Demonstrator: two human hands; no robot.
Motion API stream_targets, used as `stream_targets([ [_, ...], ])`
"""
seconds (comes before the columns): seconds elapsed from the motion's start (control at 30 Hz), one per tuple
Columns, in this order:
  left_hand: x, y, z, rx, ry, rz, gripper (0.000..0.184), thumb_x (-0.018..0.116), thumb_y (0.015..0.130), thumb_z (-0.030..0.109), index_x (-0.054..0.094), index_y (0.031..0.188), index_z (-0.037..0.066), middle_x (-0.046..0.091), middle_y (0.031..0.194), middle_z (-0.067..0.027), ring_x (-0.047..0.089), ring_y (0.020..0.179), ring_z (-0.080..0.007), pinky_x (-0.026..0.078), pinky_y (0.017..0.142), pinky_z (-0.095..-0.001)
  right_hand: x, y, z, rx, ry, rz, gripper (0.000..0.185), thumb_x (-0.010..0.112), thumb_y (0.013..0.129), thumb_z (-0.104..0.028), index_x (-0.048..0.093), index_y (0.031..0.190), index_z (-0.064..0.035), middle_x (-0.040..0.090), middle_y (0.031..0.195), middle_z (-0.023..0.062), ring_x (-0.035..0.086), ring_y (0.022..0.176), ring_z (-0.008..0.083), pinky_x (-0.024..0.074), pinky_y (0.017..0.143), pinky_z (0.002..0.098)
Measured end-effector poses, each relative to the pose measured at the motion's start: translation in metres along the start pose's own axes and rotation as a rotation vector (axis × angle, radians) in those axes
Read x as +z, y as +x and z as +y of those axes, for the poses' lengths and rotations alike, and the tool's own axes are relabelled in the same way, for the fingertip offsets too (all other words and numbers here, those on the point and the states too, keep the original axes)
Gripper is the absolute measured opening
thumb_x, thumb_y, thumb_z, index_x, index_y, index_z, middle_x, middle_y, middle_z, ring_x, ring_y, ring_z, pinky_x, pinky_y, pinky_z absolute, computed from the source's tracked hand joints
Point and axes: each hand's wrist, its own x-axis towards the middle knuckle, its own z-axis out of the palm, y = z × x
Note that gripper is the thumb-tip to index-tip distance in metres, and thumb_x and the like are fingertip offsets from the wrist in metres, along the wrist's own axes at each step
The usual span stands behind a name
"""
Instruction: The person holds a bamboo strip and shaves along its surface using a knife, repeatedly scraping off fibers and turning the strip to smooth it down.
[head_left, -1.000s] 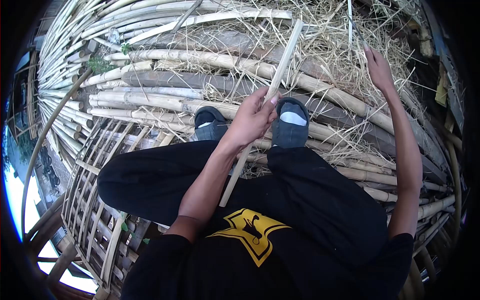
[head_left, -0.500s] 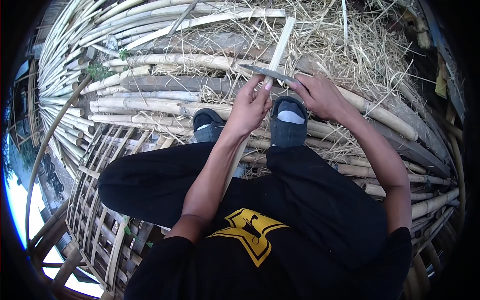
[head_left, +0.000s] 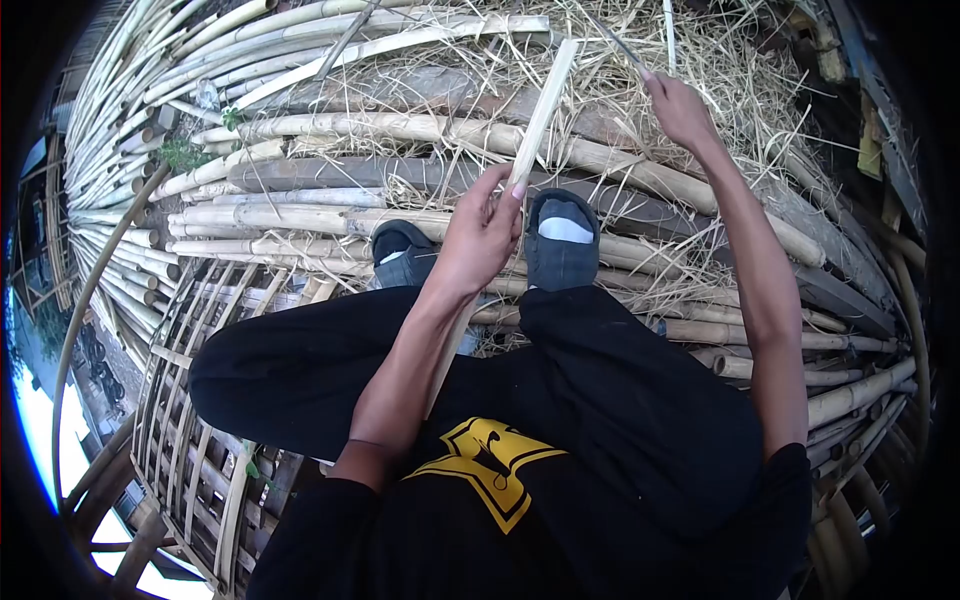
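The strip [head_left: 545,112] is pale, straight and flat, a single long piece with a bluntly cut far end. It is held off the ground in the left grip [head_left: 476,232], thumb and fingers closed about its middle, and slants so that the far end leans forward and to the right. Its lower stretch runs partly hidden behind the forearm, the near end reaching the lap. The knife [head_left: 628,52] has a thin, dark grey blade, seen almost edge-on, pointing forward and left from the right grip [head_left: 682,112], which hides the handle. Blade and strip are apart.
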Motion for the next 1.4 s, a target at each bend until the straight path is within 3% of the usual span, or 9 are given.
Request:
stream_targets([
  [0.07, -0.005, -0.015, 0.002, 0.013, 0.012, -0.059, 0.026, 0.046, 0.101, 0.021, 0.044, 0.123, 0.007, 0.037, 0.056, 0.0052, 0.028, 0.038, -0.0019, 0.019, 0.034, -0.0194, -0.052, 0.017, 0.051, 0.011, -0.136, 0.092, 0.055, 0.031, 0.099, -0.047, 0.059, 0.084, -0.0016, 0.059, 0.064, 0.015, 0.058, 0.061, 0.031, 0.045, 0.063, 0.0462],
  [0.2, -0.011, 0.004, 0.016, 0.043, -0.064, -0.08, 0.021, 0.045, 0.101, 0.021, 0.045, 0.113, 0.004, 0.05, 0.063, -0.0007, 0.04, 0.038, -0.0042, 0.03, 0.034, -0.0178, -0.078, 0.0, 0.033, -0.06, -0.1, 0.169, 0.058, 0.035, 0.098, -0.051, 0.059, 0.086, -0.0003, 0.059, 0.065, 0.0163, 0.058, 0.063, 0.0289, 0.0423, 0.061, 0.0436],
  [0.33, -0.006, 0.016, 0.009, 0.082, -0.033, -0.085, 0.024, 0.044, 0.101, 0.022, 0.043, 0.112, 0.0, 0.06, 0.071, -0.0073, 0.048, 0.039, -0.0064, 0.035, 0.034, -0.0193, -0.026, -0.045, -0.036, -0.275, 0.386, 0.035, 0.055, 0.04, 0.098, -0.05, 0.053, 0.08, 0.0006, 0.044, 0.058, 0.009, 0.041, 0.056, 0.0191, 0.0355, 0.055, 0.0368],
  [0.43, -0.01, 0.013, 0.021, 0.046, -0.027, -0.155, 0.026, 0.044, 0.101, 0.021, 0.042, 0.115, 0.0, 0.059, 0.07, -0.0079, 0.047, 0.038, -0.0065, 0.035, 0.033, -0.0187, -0.01, -0.076, -0.077, -0.319, 0.39, -0.164, 0.053, 0.041, 0.098, -0.047, 0.054, 0.082, 0.001, 0.045, 0.058, 0.0106, 0.043, 0.054, 0.0232, 0.0367, 0.056, 0.0382],
  [0.5, -0.011, 0.013, 0.017, 0.04, -0.006, -0.138, 0.026, 0.044, 0.101, 0.021, 0.044, 0.116, -0.001, 0.059, 0.069, -0.0082, 0.045, 0.035, -0.0067, 0.032, 0.031, -0.0186, 0.001, -0.087, -0.085, -0.544, 0.243, -0.203, 0.05, 0.041, 0.098, -0.045, 0.055, 0.084, 0.0009, 0.051, 0.059, 0.0156, 0.05, 0.055, 0.0322, 0.0401, 0.057, 0.042],
  [0.6, -0.008, 0.014, 0.016, 0.007, 0.032, -0.098, 0.024, 0.045, 0.101, 0.02, 0.047, 0.113, -0.001, 0.059, 0.069, -0.0061, 0.045, 0.038, -0.0059, 0.032, 0.034, -0.0177, -0.012, -0.102, -0.099, -0.5, 0.157, -0.303, 0.048, 0.041, 0.098, -0.043, 0.056, 0.085, 0.0009, 0.055, 0.062, 0.0209, 0.054, 0.06, 0.0405, 0.0425, 0.059, 0.047],
  [0.77, -0.008, 0.018, 0.013, 0.14, 0.039, -0.07, 0.02, 0.048, 0.099, 0.016, 0.05, 0.111, 0.0, 0.059, 0.07, -0.0022, 0.042, 0.042, -0.0027, 0.032, 0.039, -0.016, -0.01, -0.104, -0.098, -0.51, 0.167, -0.278, 0.043, 0.045, 0.097, -0.039, 0.057, 0.087, 0.0009, 0.056, 0.061, 0.0219, 0.056, 0.06, 0.0415, 0.0441, 0.058, 0.048],
  [1.13, -0.013, 0.019, 0.004, 0.126, 0.022, -0.009, 0.017, 0.051, 0.098, 0.015, 0.052, 0.108, 0.001, 0.058, 0.069, -0.0015, 0.04, 0.041, -0.0016, 0.03, 0.038, -0.0169, -0.003, -0.108, -0.096, -0.569, 0.182, -0.248, 0.037, 0.05, 0.095, -0.036, 0.057, 0.095, -0.0004, 0.057, 0.065, 0.0204, 0.057, 0.062, 0.0391, 0.0453, 0.059, 0.0459],
  [1.4, -0.016, 0.018, 0.005, 0.138, 0.002, 0.017, 0.02, 0.053, 0.097, 0.017, 0.055, 0.108, 0.001, 0.06, 0.069, -0.002, 0.043, 0.042, -0.0018, 0.032, 0.037, -0.0183, 0.002, -0.11, -0.092, -0.67, 0.114, 0.088, 0.023, 0.064, 0.087, -0.021, 0.054, 0.091, -0.0002, 0.055, 0.081, 0.0143, 0.058, 0.073, 0.0328, 0.0473, 0.066, 0.0415],
])
